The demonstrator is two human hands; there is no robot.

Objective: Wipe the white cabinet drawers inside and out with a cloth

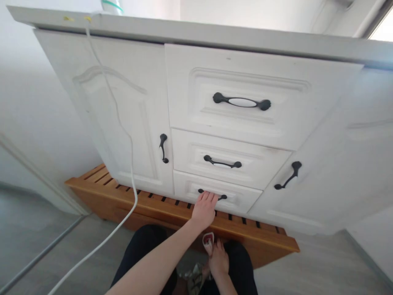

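Bottom drawer [218, 185] sits shut at the left hand [204, 211], whose fingers curl over its handle [223, 197]; below, beside a knee [241, 256], the right hand [219, 259] grips a red-and-white item [208, 241]

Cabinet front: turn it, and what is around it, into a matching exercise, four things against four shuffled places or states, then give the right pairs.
Things
1. Left hand
2. Right hand
3. White cable
4. Slatted wooden bench

Places or states
A. Orange-brown, running along the foot of the cabinet
B. Fingers at the handle of the bottom drawer
C. Hanging over the countertop edge, across the front of the left door
D. Holding a red-and-white item, below the bench's front edge

Right pairs: 1-B, 2-D, 3-C, 4-A
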